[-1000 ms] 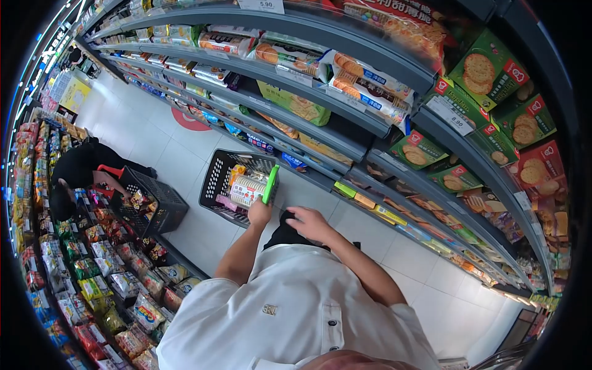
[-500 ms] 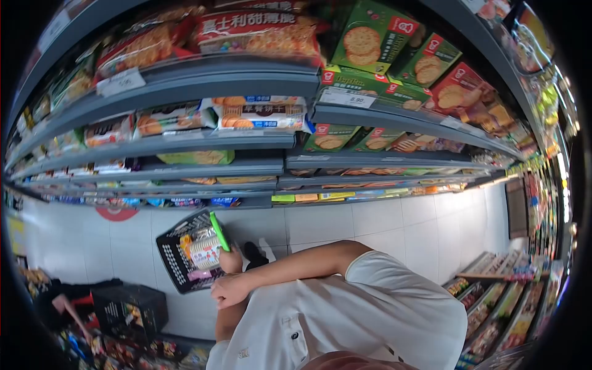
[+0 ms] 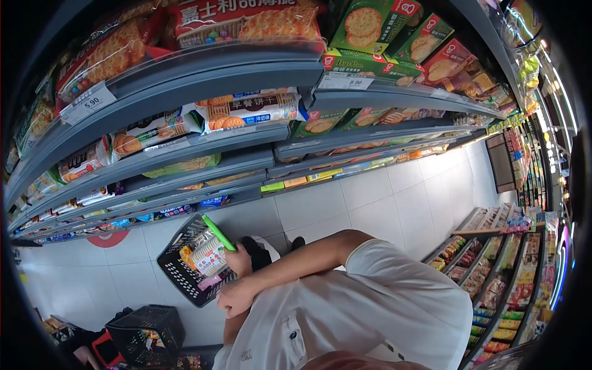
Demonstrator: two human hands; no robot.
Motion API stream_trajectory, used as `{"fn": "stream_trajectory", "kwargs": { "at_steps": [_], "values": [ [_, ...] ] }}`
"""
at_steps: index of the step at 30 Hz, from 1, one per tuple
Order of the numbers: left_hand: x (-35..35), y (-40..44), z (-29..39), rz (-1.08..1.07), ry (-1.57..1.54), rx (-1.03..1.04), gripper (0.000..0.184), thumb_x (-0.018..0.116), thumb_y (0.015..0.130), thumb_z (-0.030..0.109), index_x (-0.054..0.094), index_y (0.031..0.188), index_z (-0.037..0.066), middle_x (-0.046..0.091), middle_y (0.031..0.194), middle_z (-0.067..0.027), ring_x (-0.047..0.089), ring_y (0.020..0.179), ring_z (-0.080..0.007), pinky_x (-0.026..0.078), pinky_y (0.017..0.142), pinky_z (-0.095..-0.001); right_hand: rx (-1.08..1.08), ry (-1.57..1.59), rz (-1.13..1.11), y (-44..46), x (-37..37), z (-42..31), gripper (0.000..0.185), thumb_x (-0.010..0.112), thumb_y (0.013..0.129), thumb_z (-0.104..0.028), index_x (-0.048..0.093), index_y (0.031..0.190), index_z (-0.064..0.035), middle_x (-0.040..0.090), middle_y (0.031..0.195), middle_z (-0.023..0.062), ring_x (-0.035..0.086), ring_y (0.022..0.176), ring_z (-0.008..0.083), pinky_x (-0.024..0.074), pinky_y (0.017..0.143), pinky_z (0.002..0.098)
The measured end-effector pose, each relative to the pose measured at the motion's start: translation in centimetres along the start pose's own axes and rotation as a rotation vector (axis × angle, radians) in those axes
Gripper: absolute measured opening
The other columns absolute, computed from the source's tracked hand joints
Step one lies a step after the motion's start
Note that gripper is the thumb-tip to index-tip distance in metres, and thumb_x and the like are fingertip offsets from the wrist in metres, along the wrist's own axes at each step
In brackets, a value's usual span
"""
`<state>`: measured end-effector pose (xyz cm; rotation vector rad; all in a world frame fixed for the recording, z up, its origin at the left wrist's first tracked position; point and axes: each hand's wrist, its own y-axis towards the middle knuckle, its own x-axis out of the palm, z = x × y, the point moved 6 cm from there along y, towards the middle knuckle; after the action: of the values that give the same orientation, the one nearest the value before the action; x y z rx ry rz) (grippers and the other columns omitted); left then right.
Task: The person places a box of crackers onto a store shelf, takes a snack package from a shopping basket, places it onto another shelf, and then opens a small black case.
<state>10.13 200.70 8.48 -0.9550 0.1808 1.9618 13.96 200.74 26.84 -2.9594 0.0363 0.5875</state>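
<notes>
My left hand (image 3: 240, 261) is closed around the green handle (image 3: 217, 232) of a black shopping basket (image 3: 174, 251), which hangs low in front of me. Inside the basket lie a clear pack of round biscuits (image 3: 208, 258) with a white label, an orange pack (image 3: 187, 254) and a small pink item (image 3: 210, 282). Across my body reaches my right arm, and my right hand (image 3: 237, 296) rests against my left forearm with curled fingers. Nothing shows in that hand.
Ahead, shelves hold biscuit packs (image 3: 246, 114) and green cracker boxes (image 3: 362, 26). A second black basket (image 3: 147, 333) is at lower left, by another person's arm (image 3: 84, 356). Slanted snack racks (image 3: 493, 271) stand at right. Tiled floor (image 3: 333, 206) runs between.
My view has turned, so the shelves now slope and look closer at left. The second basket sits lower in view. My left hand keeps its hold on the handle; my right stays at my forearm.
</notes>
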Motion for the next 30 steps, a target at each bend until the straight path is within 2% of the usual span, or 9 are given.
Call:
{"fn": "stream_trajectory", "kwargs": {
  "at_steps": [2, 7, 10, 15, 18, 21, 22, 24, 30],
  "values": [
    [-0.2, 0.1, 0.1, 0.027, -0.049, 0.017, 0.034, 0.063, 0.084, 0.026, 0.054, 0.102, -0.001, 0.064, 0.086, -0.0280, 0.061, 0.083, -0.0488, 0.047, 0.072, -0.0532, -0.022, 0.036, 0.077, 0.1, 0.4, 0.8, 0.031, 0.055, 0.082, -0.025, 0.069, 0.081, 0.0032, 0.066, 0.083, 0.0237, 0.066, 0.081, 0.0367, 0.0511, 0.078, 0.0468],
    [0.1, -0.4, 0.0, -0.007, 0.002, -0.093, 0.031, 0.064, 0.083, 0.023, 0.057, 0.100, -0.002, 0.065, 0.087, -0.0259, 0.063, 0.083, -0.0456, 0.048, 0.072, -0.0508, 0.321, -0.281, 0.264, -2.7, 2.1, 7.1, 0.028, 0.056, 0.084, -0.026, 0.065, 0.090, 0.0000, 0.060, 0.103, 0.0190, 0.057, 0.099, 0.0385, 0.0476, 0.084, 0.0498],
    [0.2, -1.0, -0.7, 0.067, 0.013, -0.067, 0.032, 0.066, 0.082, 0.023, 0.060, 0.100, -0.003, 0.067, 0.087, -0.0246, 0.064, 0.082, -0.0442, 0.050, 0.074, -0.0494, 0.277, -0.267, 0.210, -4.0, 2.3, 5.0, 0.031, 0.057, 0.084, -0.027, 0.064, 0.097, 0.0002, 0.056, 0.112, 0.0196, 0.055, 0.104, 0.0389, 0.0463, 0.086, 0.0508],
    [-0.4, -2.9, -0.3, 0.137, 0.104, -0.008, 0.030, 0.063, 0.083, 0.024, 0.057, 0.096, -0.004, 0.064, 0.085, -0.0280, 0.061, 0.082, -0.0486, 0.047, 0.071, -0.0534, 0.040, -0.221, 0.168, -5.7, 3.6, -0.2, 0.028, 0.059, 0.081, -0.027, 0.064, 0.081, 0.0004, 0.062, 0.093, 0.0204, 0.061, 0.091, 0.0370, 0.0485, 0.080, 0.0476],
    [0.2, -4.0, -2.0, 0.129, 0.144, -0.027, 0.029, 0.063, 0.082, 0.024, 0.061, 0.094, -0.002, 0.065, 0.083, -0.0266, 0.063, 0.083, -0.0460, 0.049, 0.072, -0.0520, -0.154, -0.131, 0.212, -7.5, 4.3, -2.5, 0.026, 0.060, 0.076, -0.024, 0.059, 0.064, -0.0007, 0.060, 0.067, 0.0192, 0.060, 0.064, 0.0387, 0.0488, 0.063, 0.0464],
    [1.1, -4.0, -4.4, 0.083, 0.298, -0.150, 0.033, 0.063, 0.083, 0.031, 0.063, 0.094, 0.000, 0.067, 0.085, -0.0240, 0.064, 0.086, -0.0457, 0.052, 0.075, -0.0516, -0.216, -0.212, 0.406, -9.0, 5.3, 0.8, 0.027, 0.061, 0.074, -0.025, 0.058, 0.061, -0.0016, 0.058, 0.068, 0.0178, 0.059, 0.069, 0.0368, 0.0492, 0.066, 0.0476],
    [0.5, -4.6, -3.0, 0.016, 0.338, -0.258, 0.034, 0.062, 0.084, 0.034, 0.065, 0.094, 0.001, 0.068, 0.085, -0.0236, 0.065, 0.087, -0.0443, 0.053, 0.076, -0.0509, -0.009, -0.227, 0.305, -10.5, 3.9, 1.0, 0.026, 0.058, 0.078, -0.024, 0.060, 0.068, -0.0008, 0.061, 0.078, 0.0173, 0.060, 0.078, 0.0366, 0.0499, 0.072, 0.0489],
    [1.0, -5.5, -2.6, 0.010, 0.323, -0.287, 0.034, 0.061, 0.084, 0.037, 0.067, 0.096, 0.005, 0.068, 0.089, -0.0232, 0.066, 0.087, -0.0420, 0.053, 0.075, -0.0498, 0.102, -0.233, 0.433, -12.4, 3.4, 2.8, 0.023, 0.052, 0.084, -0.023, 0.062, 0.085, -0.0015, 0.060, 0.095, 0.0184, 0.057, 0.098, 0.0373, 0.0492, 0.079, 0.0504],
    [0.8, -9.1, -0.1, 0.008, 0.292, -0.184, 0.032, 0.058, 0.084, 0.032, 0.066, 0.096, 0.004, 0.067, 0.090, -0.0247, 0.065, 0.085, -0.0436, 0.051, 0.077, -0.0505, 0.080, -0.099, 0.313, -15.0, 4.8, -1.2, 0.021, 0.056, 0.084, -0.020, 0.060, 0.083, 0.0011, 0.059, 0.093, 0.0222, 0.058, 0.096, 0.0396, 0.0477, 0.083, 0.0500]
  ]
}}
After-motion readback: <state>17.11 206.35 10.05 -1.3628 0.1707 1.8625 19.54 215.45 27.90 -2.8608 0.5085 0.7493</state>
